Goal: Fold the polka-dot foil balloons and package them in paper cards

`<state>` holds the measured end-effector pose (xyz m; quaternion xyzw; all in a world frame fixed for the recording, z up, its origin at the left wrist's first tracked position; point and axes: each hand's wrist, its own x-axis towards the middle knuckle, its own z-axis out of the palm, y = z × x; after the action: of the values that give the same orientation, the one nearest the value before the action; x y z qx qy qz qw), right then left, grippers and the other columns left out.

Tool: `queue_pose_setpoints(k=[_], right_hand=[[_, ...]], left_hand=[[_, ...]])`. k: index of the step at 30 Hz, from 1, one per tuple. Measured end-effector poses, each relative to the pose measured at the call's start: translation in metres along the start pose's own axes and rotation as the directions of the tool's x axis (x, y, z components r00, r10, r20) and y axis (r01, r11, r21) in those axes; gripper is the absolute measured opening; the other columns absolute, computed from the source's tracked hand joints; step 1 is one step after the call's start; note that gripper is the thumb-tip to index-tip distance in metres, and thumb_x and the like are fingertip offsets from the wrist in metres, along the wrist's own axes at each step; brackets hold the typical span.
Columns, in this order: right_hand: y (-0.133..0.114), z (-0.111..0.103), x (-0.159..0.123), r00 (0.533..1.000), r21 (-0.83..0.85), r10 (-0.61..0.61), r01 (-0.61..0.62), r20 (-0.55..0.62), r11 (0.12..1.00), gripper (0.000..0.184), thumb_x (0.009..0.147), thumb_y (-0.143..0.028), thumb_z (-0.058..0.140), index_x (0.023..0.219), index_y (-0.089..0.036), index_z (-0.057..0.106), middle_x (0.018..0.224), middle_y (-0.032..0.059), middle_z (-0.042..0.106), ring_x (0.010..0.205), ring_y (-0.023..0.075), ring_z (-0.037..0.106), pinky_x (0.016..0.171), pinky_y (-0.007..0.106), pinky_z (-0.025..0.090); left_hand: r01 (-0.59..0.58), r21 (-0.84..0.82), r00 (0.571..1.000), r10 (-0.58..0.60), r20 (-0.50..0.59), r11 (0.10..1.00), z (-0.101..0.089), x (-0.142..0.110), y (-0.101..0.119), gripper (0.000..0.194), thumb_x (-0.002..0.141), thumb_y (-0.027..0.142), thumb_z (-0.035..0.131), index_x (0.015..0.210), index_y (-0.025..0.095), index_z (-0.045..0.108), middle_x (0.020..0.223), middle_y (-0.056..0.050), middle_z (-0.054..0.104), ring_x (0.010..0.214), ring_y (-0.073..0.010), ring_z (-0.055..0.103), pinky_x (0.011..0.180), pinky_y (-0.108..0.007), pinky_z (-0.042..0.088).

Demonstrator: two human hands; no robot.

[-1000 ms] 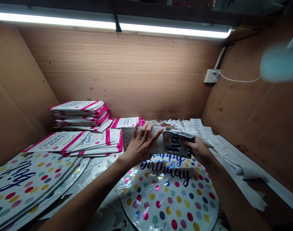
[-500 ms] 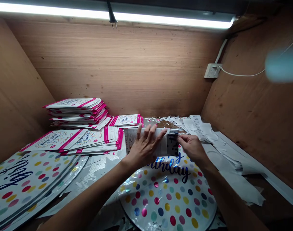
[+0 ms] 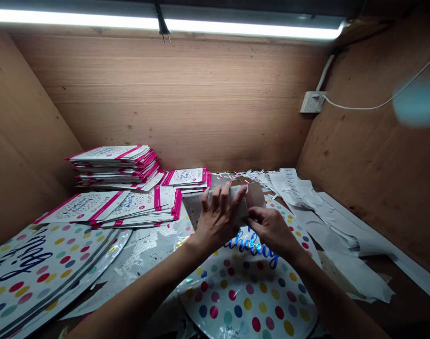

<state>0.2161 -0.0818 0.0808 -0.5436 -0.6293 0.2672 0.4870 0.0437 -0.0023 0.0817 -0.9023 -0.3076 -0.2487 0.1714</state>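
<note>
My left hand (image 3: 218,214) lies across the face of a printed cardboard packet (image 3: 192,207), steadying it with slightly spread fingers; the thumb is hidden. The packet is tilted, and its brownish flap (image 3: 258,194) stands up at the right end. At the packet's lower right edge, my right hand (image 3: 271,228) pinches the cardboard. Both hands are above a round white balloon (image 3: 250,294) with coloured dots and blue "birthday" lettering, which partly lies beneath the packet.
Pink-and-white packets are stacked (image 3: 112,172) at the back left, with more packets (image 3: 84,207) before them. Flat dotted balloons (image 3: 48,268) lie at left. Label backing strips (image 3: 324,216) cover the right side. A plug (image 3: 163,26) hangs from the lamp (image 3: 250,29).
The packet has tilted and its flap now stands up at the right end. The dark printed piece by my right hand is out of sight. My right hand has moved left and down.
</note>
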Motion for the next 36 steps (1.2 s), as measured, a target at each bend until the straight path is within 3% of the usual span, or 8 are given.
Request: queue_pose_setpoints(k=[6, 10, 16, 21, 24, 27, 31, 36], right_hand=[[0.011, 0.007, -0.002, 0.986, 0.068, 0.069, -0.08, 0.154, 0.994, 0.02, 0.093, -0.029, 0.053, 0.082, -0.02, 0.066, 0.06, -0.0041, 0.056, 0.043, 0.011, 0.047, 0.042, 0.023, 0.035], [0.007, -0.008, 0.001, 0.994, 0.101, 0.033, -0.044, 0.103, 0.994, 0.019, 0.092, -0.03, 0.056, 0.097, -0.019, 0.071, 0.07, -0.0019, 0.065, 0.046, 0.0097, 0.048, 0.046, 0.023, 0.038], [0.005, -0.009, 0.008, 0.904, 0.146, 0.051, 0.012, -0.425, 0.989, 0.077, 0.075, -0.041, 0.08, 0.144, -0.028, 0.049, 0.134, 0.01, 0.061, 0.085, 0.0196, 0.065, 0.066, 0.029, 0.054], [0.018, -0.004, 0.012, 0.98, 0.529, 0.196, -0.145, -0.041, 0.836, 0.057, 0.081, -0.055, 0.072, 0.124, -0.018, 0.065, 0.115, 0.0135, 0.072, 0.099, 0.03, 0.069, 0.081, 0.04, 0.057], [0.02, -0.003, 0.013, 0.955, 0.347, 0.206, -0.123, -0.213, 0.93, 0.061, 0.078, -0.049, 0.077, 0.128, -0.018, 0.061, 0.108, 0.0114, 0.073, 0.093, 0.029, 0.069, 0.083, 0.042, 0.056], [0.015, 0.0, 0.016, 0.872, -0.126, -0.044, -0.02, -0.488, 0.992, 0.052, 0.081, -0.038, 0.076, 0.128, -0.022, 0.062, 0.109, 0.0094, 0.071, 0.088, 0.0253, 0.066, 0.083, 0.041, 0.053], [0.003, 0.012, 0.022, 0.917, -0.256, -0.233, 0.153, -0.322, 0.954, 0.016, 0.089, -0.03, 0.066, 0.1, -0.023, 0.075, 0.095, 0.0061, 0.073, 0.082, 0.022, 0.067, 0.077, 0.034, 0.053], [-0.003, 0.016, 0.024, 0.921, -0.173, -0.215, 0.165, -0.326, 0.971, 0.013, 0.087, -0.03, 0.07, 0.095, -0.025, 0.079, 0.094, 0.0046, 0.078, 0.086, 0.0243, 0.071, 0.078, 0.034, 0.054]], left_hand=[[-0.039, -0.04, 0.999, 0.039, -0.014, 0.998, -0.004, 0.0, 0.005, 0.102, 0.079, 0.043, 0.072, 0.161, 0.025, 0.012, 0.154, -0.021, 0.032, 0.14, -0.0407, 0.031, 0.116, -0.059, 0.015], [0.138, -0.393, 0.988, -0.101, 0.113, 0.909, -0.024, 0.016, -0.015, 0.105, 0.068, 0.045, 0.082, 0.156, 0.022, 0.03, 0.126, -0.016, 0.061, 0.112, -0.0351, 0.058, 0.097, -0.047, 0.044], [0.473, -0.879, 0.88, 0.004, 0.474, 0.057, -0.026, 0.023, -0.041, 0.042, 0.076, 0.044, 0.078, 0.101, 0.011, 0.074, 0.1, -0.011, 0.074, 0.089, -0.0243, 0.069, 0.079, -0.032, 0.052], [0.467, -0.821, 0.86, -0.048, 0.509, -0.328, -0.002, 0.016, -0.022, 0.047, 0.071, 0.041, 0.084, 0.103, 0.009, 0.073, 0.1, -0.014, 0.075, 0.087, -0.0229, 0.069, 0.082, -0.033, 0.052], [0.428, -0.839, 0.844, -0.183, 0.504, -0.335, 0.011, 0.011, -0.009, 0.042, 0.071, 0.042, 0.082, 0.095, 0.007, 0.074, 0.091, -0.012, 0.074, 0.079, -0.0222, 0.068, 0.074, -0.031, 0.052], [0.436, -0.859, 0.821, -0.271, 0.502, -0.27, 0.019, 0.007, -0.002, 0.035, 0.074, 0.039, 0.078, 0.087, 0.007, 0.074, 0.083, -0.01, 0.072, 0.071, -0.0197, 0.065, 0.065, -0.027, 0.049], [0.398, -0.912, 0.859, -0.309, 0.408, -0.099, 0.018, 0.004, 0.002, 0.029, 0.079, 0.038, 0.069, 0.081, 0.009, 0.07, 0.076, -0.005, 0.066, 0.065, -0.0144, 0.056, 0.059, -0.022, 0.041], [0.375, -0.901, 0.897, -0.331, 0.292, 0.22, 0.005, 0.003, 0.006, 0.029, 0.082, 0.032, 0.059, 0.06, 0.015, 0.051, 0.059, 0.003, 0.043, 0.056, -0.0093, 0.037, 0.052, -0.021, 0.025]])
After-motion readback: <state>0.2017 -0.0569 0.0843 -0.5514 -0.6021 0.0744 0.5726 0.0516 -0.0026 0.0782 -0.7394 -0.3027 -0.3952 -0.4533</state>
